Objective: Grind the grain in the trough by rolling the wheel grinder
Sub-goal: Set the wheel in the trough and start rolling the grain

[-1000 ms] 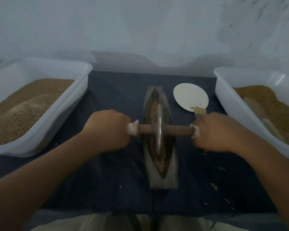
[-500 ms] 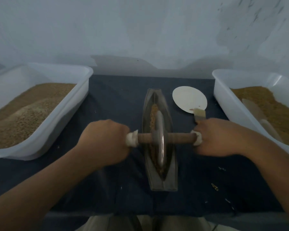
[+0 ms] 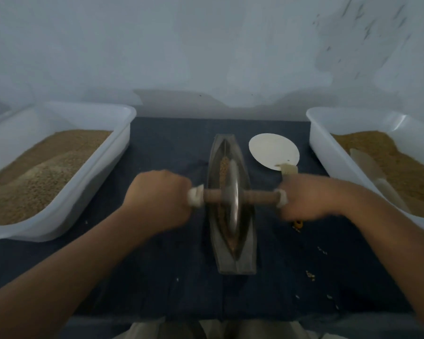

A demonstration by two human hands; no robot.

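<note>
1. Both your hands are closed tightly around the wooden handle of the wheel grinder: your left hand on its left end, your right hand, blurred, on its right end.
2. The wheel stands upright in the trough, about at its middle.
3. The trough lies in the middle of the table, running from the near edge toward the far edge, with grain in its groove.
4. One tub of grain stands at the left edge, a second tub at the right edge.
5. A white plate lies just right of the trough's far end.
</note>
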